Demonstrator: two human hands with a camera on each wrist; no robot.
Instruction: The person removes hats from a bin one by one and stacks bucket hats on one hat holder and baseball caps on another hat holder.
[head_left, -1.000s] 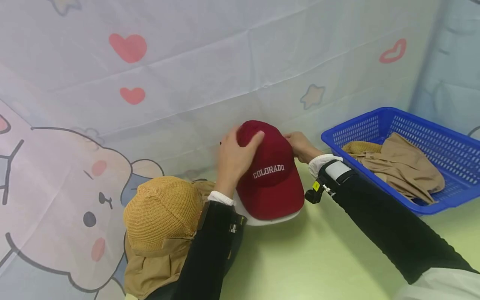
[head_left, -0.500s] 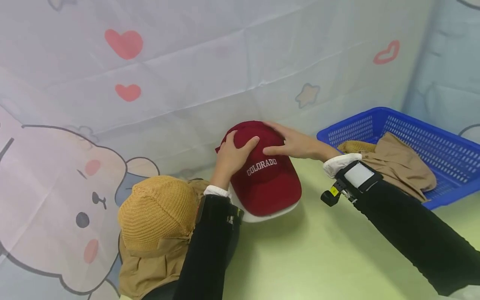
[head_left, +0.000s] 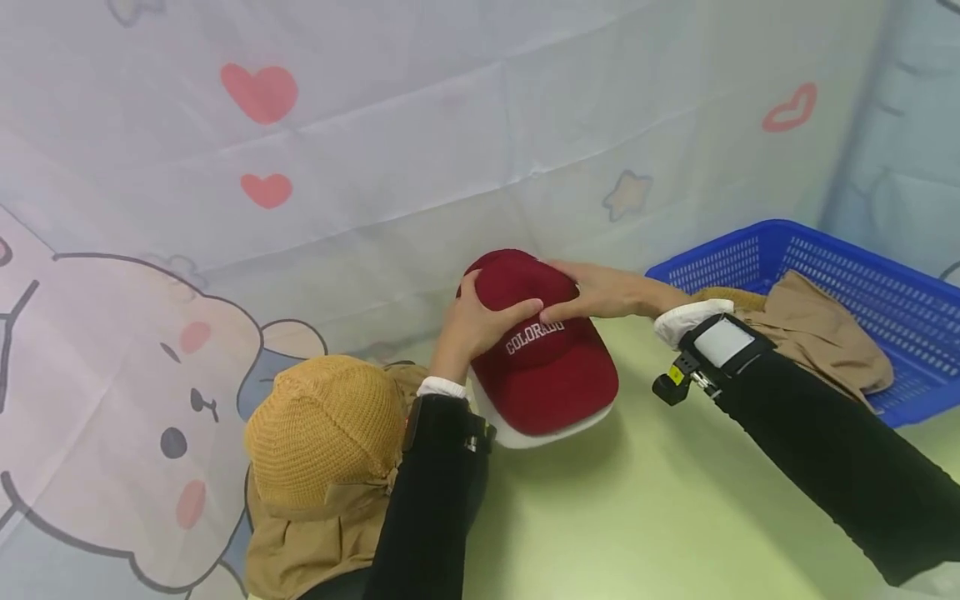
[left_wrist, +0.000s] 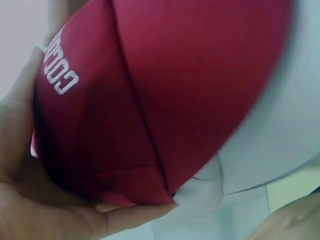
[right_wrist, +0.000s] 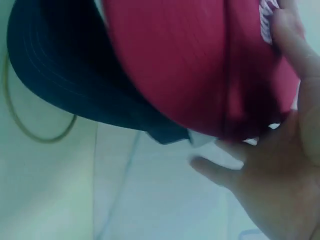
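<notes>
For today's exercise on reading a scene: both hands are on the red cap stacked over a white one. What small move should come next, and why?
Probably press the red cap down a little to seat it. The left hand cups its side, the right hand lies flat on its crown, and the white cap shows beneath only as a rim.

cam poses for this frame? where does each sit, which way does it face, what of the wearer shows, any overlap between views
Head: on the head, facing forward and down at the table; red cap, blue basket, both black sleeves, left hand, right hand.
Left wrist: close beside the cap's crown; palm and thumb show.
Right wrist: close beside the cap's other side; open palm and fingers show.
Shared: the cap's white COLORADO lettering appears in all three.
</notes>
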